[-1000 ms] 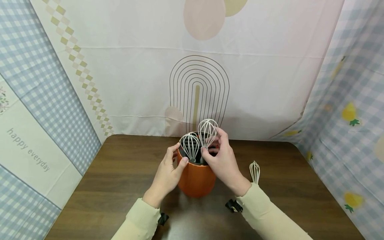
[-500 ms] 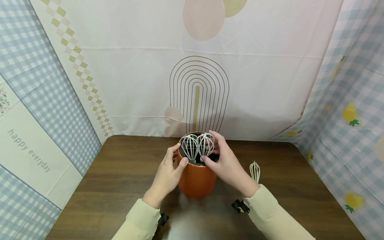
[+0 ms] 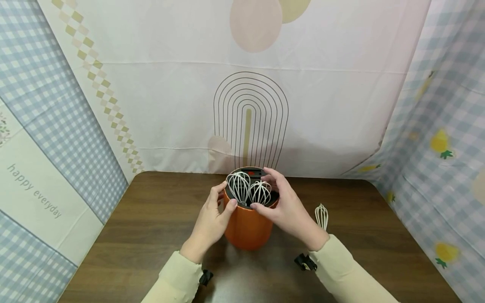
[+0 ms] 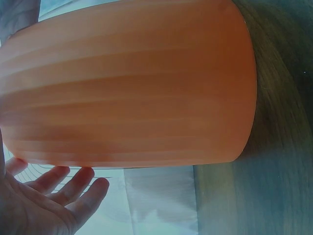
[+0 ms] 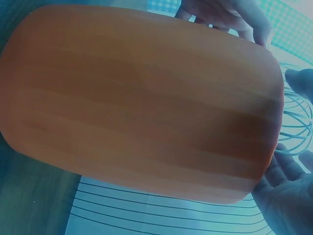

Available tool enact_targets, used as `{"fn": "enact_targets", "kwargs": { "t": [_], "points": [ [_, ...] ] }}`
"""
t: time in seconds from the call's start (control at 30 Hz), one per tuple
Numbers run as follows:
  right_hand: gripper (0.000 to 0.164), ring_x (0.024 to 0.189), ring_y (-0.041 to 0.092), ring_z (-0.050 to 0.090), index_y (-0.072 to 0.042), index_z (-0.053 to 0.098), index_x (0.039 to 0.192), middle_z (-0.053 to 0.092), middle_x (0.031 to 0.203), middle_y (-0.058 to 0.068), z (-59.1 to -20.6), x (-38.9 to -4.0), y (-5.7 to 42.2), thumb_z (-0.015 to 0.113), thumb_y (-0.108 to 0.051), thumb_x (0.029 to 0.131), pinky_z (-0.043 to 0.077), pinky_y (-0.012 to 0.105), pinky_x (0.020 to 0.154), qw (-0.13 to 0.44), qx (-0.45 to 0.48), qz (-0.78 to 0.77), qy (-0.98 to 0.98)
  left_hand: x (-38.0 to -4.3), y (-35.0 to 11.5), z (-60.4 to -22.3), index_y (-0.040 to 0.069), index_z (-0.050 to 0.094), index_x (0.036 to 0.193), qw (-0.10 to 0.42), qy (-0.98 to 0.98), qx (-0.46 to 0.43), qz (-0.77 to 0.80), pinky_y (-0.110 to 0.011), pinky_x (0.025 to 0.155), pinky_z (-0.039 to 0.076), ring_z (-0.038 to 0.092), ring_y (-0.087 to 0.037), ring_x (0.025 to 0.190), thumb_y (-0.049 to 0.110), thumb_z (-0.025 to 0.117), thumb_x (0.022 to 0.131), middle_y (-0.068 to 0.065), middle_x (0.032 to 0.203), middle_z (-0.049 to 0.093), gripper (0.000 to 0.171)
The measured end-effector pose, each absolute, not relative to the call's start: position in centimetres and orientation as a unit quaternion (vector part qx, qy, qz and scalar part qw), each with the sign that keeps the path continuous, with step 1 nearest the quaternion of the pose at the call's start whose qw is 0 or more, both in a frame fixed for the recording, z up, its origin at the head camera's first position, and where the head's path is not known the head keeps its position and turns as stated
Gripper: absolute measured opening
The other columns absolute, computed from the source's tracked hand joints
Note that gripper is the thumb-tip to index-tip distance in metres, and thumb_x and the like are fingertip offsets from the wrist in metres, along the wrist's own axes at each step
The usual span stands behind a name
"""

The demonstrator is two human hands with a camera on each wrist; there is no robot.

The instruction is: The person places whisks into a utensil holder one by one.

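Note:
Two wire whisks stand heads up in an orange utensil holder (image 3: 248, 230) with a black insert, their handles hidden inside. My left hand (image 3: 211, 219) holds the holder's left side, thumb at the front rim and fingers along the side. The left whisk (image 3: 239, 187) is just inside that hand. Around the lower right whisk (image 3: 260, 193) my right hand (image 3: 285, 210) is spread, its thumb by the front rim and its fingers behind. In the right wrist view a gap shows between thumb and fingers, with the whisk's wires between them.
A third, smaller whisk (image 3: 321, 216) lies on the brown wooden table (image 3: 151, 235), partly hidden behind the right forearm. A white patterned cloth (image 3: 170, 105) hangs along the table's back edge, and a checked cloth (image 3: 439, 168) on the right.
The right whisk has sunk down into the holder, from well above the left one to below it. My right hand has come lower with it and its fingers have spread. The left hand has stayed put.

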State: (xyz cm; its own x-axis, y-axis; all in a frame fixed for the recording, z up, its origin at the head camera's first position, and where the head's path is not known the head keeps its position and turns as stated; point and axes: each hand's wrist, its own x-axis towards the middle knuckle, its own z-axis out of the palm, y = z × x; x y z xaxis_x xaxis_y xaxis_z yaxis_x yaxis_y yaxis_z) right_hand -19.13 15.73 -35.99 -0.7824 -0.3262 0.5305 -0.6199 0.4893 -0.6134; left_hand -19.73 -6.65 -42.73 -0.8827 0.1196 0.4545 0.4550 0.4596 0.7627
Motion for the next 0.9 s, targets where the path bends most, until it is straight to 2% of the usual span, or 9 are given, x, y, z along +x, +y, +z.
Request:
{"fn": "enact_targets", "kwargs": {
  "t": [0.27,0.4,0.5,0.63,0.9],
  "points": [
    [0.086,0.111,0.018,0.055,-0.019,0.038,0.145,0.055,0.122,0.002,-35.8,-18.7,17.0,0.085,-0.029,0.074,0.048,0.034,0.094,0.202,0.298,0.412,-0.837,-19.8,-6.7,-42.8,0.024,0.035,0.144,0.171,-0.836,-0.169,-0.494,-0.043,0.101,0.044,0.053,-0.023,0.121,0.043,0.054,0.097,-0.002,0.145,0.043,0.054],
    [0.084,0.109,0.023,0.055,-0.018,0.04,0.144,0.057,0.119,0.006,-36.2,-18.6,18.5,0.086,-0.025,0.074,0.048,0.036,0.092,0.219,0.292,0.404,-0.839,-19.8,-6.6,-42.8,0.023,0.036,0.144,0.173,-0.835,-0.169,-0.494,-0.043,0.101,0.044,0.053,-0.023,0.121,0.043,0.055,0.096,-0.001,0.145,0.043,0.055],
    [0.083,0.109,0.021,0.055,-0.019,0.041,0.144,0.057,0.12,0.003,-36.6,-18.4,19.8,0.086,-0.025,0.074,0.049,0.036,0.091,0.222,0.27,0.391,-0.851,-19.8,-6.6,-42.8,0.023,0.036,0.143,0.174,-0.834,-0.17,-0.494,-0.043,0.101,0.043,0.053,-0.023,0.121,0.044,0.055,0.096,0.0,0.146,0.043,0.055],
    [0.081,0.109,0.019,0.055,-0.019,0.042,0.143,0.055,0.121,-0.001,-37.8,-18.2,21.9,0.085,-0.03,0.075,0.048,0.036,0.09,0.215,0.233,0.372,-0.872,-19.8,-6.7,-42.7,0.024,0.036,0.144,0.174,-0.835,-0.171,-0.493,-0.042,0.102,0.043,0.052,-0.022,0.122,0.044,0.056,0.096,0.002,0.146,0.042,0.056],
    [0.079,0.103,0.015,0.055,-0.016,0.041,0.143,0.054,0.121,-0.001,-41.3,-17.5,25.7,0.08,-0.04,0.078,0.049,0.036,0.084,0.174,0.154,0.352,-0.907,-19.8,-6.8,-42.8,0.024,0.035,0.144,0.177,-0.833,-0.172,-0.496,-0.042,0.101,0.044,0.052,-0.022,0.122,0.045,0.056,0.095,0.0,0.146,0.043,0.057]
  ]
}}
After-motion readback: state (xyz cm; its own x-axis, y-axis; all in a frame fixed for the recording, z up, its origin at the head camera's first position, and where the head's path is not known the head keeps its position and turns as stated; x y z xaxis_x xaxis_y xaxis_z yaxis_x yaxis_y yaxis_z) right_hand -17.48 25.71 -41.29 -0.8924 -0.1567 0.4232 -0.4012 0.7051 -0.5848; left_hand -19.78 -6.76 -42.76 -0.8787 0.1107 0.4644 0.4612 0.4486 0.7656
